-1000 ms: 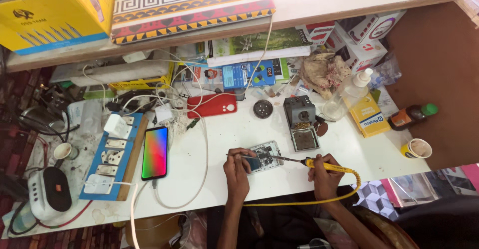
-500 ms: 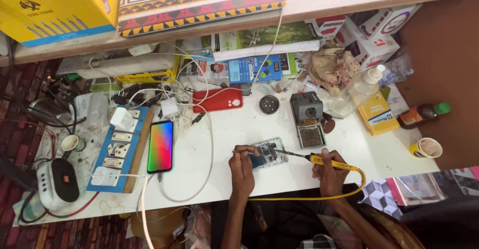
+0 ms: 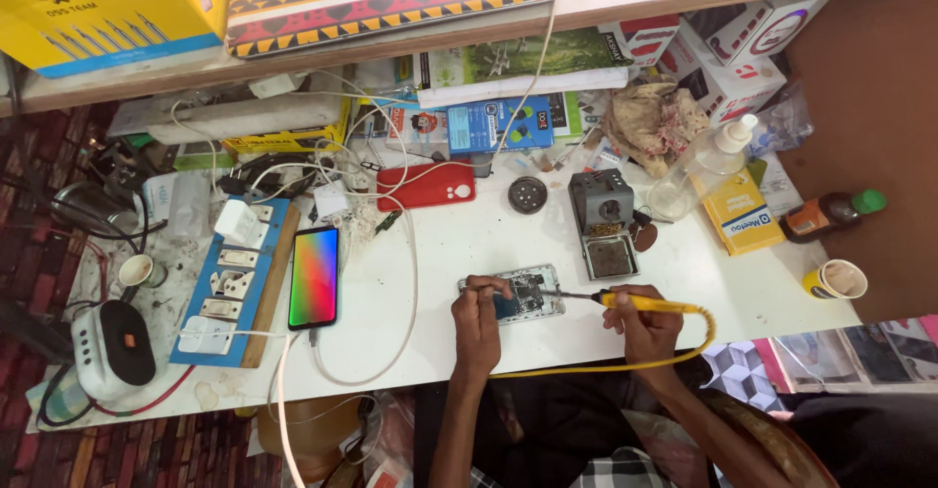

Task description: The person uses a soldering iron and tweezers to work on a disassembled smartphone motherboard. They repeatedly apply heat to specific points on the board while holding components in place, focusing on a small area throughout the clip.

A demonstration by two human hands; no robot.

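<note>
An opened phone [image 3: 528, 294] with its circuit board showing lies on the white table [image 3: 440, 254], near the front edge. My left hand [image 3: 479, 317] rests on its left end, fingers pinched on a thin tool or wire that touches the board. My right hand [image 3: 645, 324] grips a yellow soldering iron [image 3: 635, 301]; its metal tip points left onto the board. The iron's yellow cable loops back under my right wrist.
A grey soldering stand [image 3: 604, 222] sits behind the phone. A lit smartphone [image 3: 314, 277] charges at the left, beside a blue switchboard [image 3: 230, 283]. A red phone case [image 3: 426, 186], a clear pump bottle [image 3: 705, 163], a yellow box [image 3: 742, 212], a paper cup [image 3: 838, 279] and tangled cables lie around.
The camera view has shifted slightly. Both hands stay on the opened phone, with the iron's tip still at the board.
</note>
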